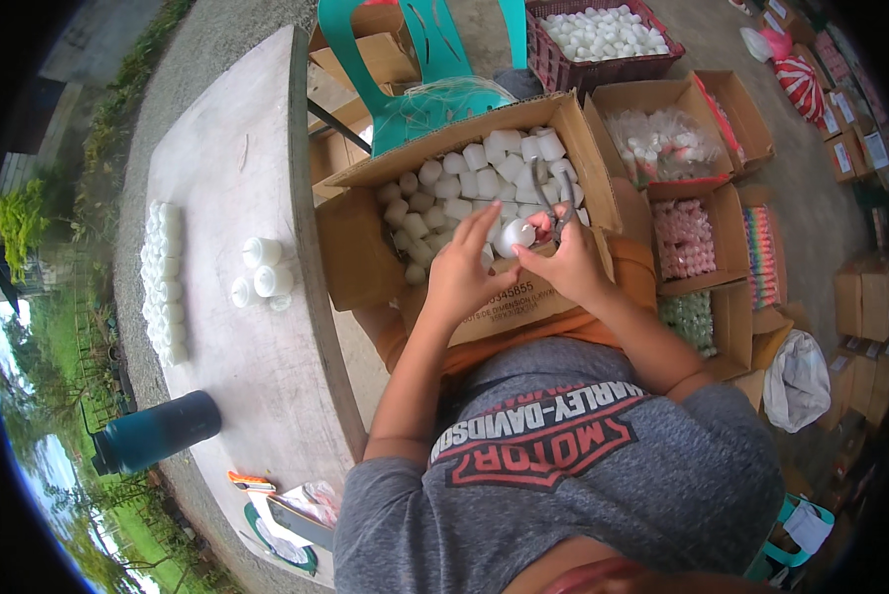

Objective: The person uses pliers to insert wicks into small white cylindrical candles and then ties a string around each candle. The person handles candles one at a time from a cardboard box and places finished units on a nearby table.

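Note:
An open cardboard box [360, 247] rests on my lap, filled with several small white plastic cylinders [464, 183]. My left hand [459, 267] and my right hand [568, 259] meet over the box's near edge. Together they hold one white cylinder [514, 236] between the fingertips. My right hand also grips a pair of metal scissors [563, 198], whose blades point up over the box.
A pale table [236, 178] on my left carries a row of white cylinders [164, 282], three loose ones [261, 280], a dark bottle [157, 432] and an orange-handled tool [251, 483]. A teal chair [424, 69], a crate of white pieces [603, 35] and open boxes [682, 238] surround me.

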